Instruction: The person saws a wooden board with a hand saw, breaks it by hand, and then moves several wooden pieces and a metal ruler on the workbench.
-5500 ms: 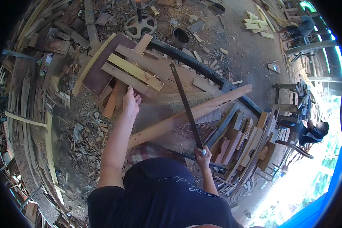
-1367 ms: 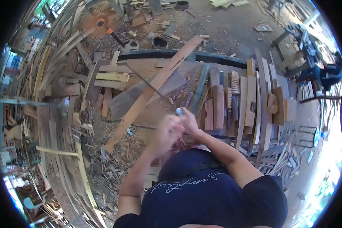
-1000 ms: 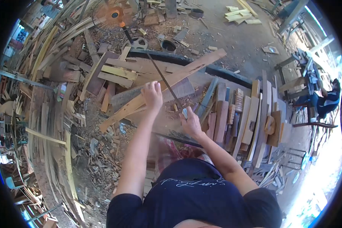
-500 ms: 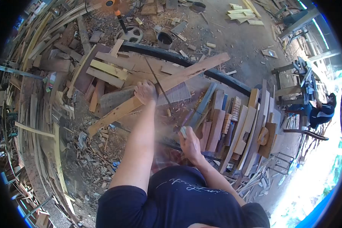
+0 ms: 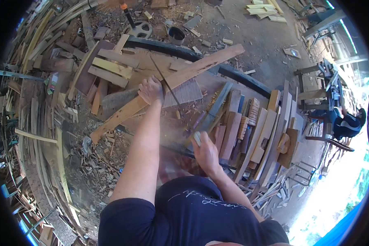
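A long brown plank (image 5: 207, 65) lies slantwise over the low workbench (image 5: 141, 53). My left hand (image 5: 151, 91) is clamped over the plank's middle, with the fingers bent across its far edge. Close to that hand, a thin dark strip (image 5: 169, 87) crosses the plank, looking like a saw blade seen edge-on. My right hand (image 5: 206, 155), nearer my body, is closed round a pale handle (image 5: 197, 138) that lines up with the strip; any join between them does not show. Under the plank lies a grey ridged board (image 5: 184, 95).
Right of my right hand stand rows of wooden pieces (image 5: 233, 127). Short boards (image 5: 110, 67) lie on the bench's left. Offcuts and chips (image 5: 98, 164) litter the ground. A round tin (image 5: 176, 36) stands beyond the bench. Another person (image 5: 348, 123) sits at far right.
My right hand and the pale handle have shifted slightly toward my body relative to the bench. My left hand keeps its hold on the plank. The whole view has moved a little.
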The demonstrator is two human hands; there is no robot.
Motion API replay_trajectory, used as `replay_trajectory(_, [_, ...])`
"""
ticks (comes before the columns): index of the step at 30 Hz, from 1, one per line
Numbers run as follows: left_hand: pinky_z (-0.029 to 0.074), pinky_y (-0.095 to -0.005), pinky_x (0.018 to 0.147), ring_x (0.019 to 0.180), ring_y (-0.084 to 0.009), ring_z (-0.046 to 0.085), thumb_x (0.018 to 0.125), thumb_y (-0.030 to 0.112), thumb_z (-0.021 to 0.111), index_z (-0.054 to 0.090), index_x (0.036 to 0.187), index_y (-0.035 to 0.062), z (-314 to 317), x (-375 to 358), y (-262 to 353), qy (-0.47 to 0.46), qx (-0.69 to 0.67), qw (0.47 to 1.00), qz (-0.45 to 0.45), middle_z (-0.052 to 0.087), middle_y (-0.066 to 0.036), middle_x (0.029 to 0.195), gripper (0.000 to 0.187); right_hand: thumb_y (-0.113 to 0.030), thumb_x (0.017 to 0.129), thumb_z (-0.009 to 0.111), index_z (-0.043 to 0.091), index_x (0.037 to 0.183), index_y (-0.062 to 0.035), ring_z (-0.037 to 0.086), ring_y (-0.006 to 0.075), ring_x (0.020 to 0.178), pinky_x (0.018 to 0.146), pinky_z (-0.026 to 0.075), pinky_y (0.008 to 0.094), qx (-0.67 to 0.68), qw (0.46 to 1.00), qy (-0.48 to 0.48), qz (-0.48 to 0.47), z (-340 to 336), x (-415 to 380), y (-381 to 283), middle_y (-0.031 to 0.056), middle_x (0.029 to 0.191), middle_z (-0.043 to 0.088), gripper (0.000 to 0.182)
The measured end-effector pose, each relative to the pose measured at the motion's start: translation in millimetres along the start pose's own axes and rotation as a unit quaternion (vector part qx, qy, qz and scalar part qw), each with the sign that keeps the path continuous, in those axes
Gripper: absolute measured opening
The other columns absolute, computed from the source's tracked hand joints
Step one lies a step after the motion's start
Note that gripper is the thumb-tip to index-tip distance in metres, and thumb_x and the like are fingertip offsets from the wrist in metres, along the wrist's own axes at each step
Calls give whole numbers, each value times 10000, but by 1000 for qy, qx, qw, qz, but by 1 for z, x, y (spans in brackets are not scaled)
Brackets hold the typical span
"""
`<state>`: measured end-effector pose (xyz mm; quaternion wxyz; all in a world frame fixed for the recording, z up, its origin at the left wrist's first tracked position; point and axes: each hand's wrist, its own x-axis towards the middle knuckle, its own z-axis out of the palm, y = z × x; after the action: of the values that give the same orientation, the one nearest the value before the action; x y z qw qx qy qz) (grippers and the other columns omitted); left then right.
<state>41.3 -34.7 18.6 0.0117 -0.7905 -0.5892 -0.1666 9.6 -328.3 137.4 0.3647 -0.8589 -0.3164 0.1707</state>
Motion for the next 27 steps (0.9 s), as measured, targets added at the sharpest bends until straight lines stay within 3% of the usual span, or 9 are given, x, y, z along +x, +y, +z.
replay_trajectory(4, [448,-475,739,896,-279,604,961,368,469,687,836,153,0,1,0,5,4,1000,22,647,-47,898,331,-241,936,616,438,966,-39,610,462,780,636,499,528,-38,999,-23,28,-3,-17,5,236,861,613,271])
replay_trajectory(10, [454,-466,728,886,-273,603,957,358,480,683,818,143,2,2,0,17,-1,1000,26,646,-38,886,326,-252,940,609,440,986,-41,616,460,763,627,504,520,-14,1000,3,-1,50,57,2,237,849,615,274])
replay_trajectory(20, [453,-467,742,898,-272,597,956,338,477,687,856,152,-10,-4,1,-35,-22,999,26,634,-42,921,298,-200,916,650,439,994,-37,603,477,764,599,474,520,-7,999,36,-7,49,47,-7,265,835,614,277])
replay_trajectory(23, [452,-466,740,900,-274,597,957,332,476,683,872,153,-12,-9,-2,-31,-39,998,43,632,-44,934,287,-225,895,688,434,894,-27,586,494,734,577,447,506,74,995,30,61,73,66,7,264,747,590,322])
replay_trajectory(27, [445,-463,761,904,-280,595,942,319,495,686,862,143,11,-4,-12,10,-49,994,92,640,-46,950,272,-197,883,702,436,871,-33,577,497,715,583,445,509,98,991,57,69,89,64,9,248,716,574,313])
